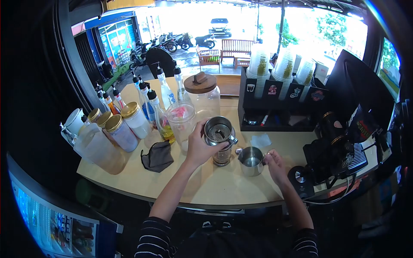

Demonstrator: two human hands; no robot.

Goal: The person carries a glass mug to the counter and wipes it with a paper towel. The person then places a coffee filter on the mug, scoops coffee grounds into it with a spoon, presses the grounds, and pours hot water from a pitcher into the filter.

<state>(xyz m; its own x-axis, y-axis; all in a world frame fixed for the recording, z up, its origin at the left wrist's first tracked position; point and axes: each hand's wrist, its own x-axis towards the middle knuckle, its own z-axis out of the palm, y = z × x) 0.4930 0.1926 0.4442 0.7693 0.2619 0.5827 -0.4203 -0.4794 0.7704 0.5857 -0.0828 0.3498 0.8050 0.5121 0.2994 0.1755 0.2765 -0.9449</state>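
Note:
My left hand (201, 148) is closed around a metal coffee drip filter (219, 136). Liquid with a dark fitting in it shows inside the filter. Directly below is a clear glass (221, 158); whether the filter rests on it or is held just above I cannot tell. My right hand (276, 165) grips the handle of a steel milk pitcher (252, 165), which stands upright just right of the glass. A spoon's round end (238, 151) shows beside the pitcher. Behind it lies a whitish, crumpled sheet (260, 140).
Pump bottles (165, 90), gold-lidded jars (115, 124), a clear pitcher (99, 148) and a dark cloth mask (157, 156) stand or lie left. A wooden-lidded jar (202, 101) is behind. On the right are stacked cups (259, 64) in a black organiser (279, 107) and a black machine (329, 146).

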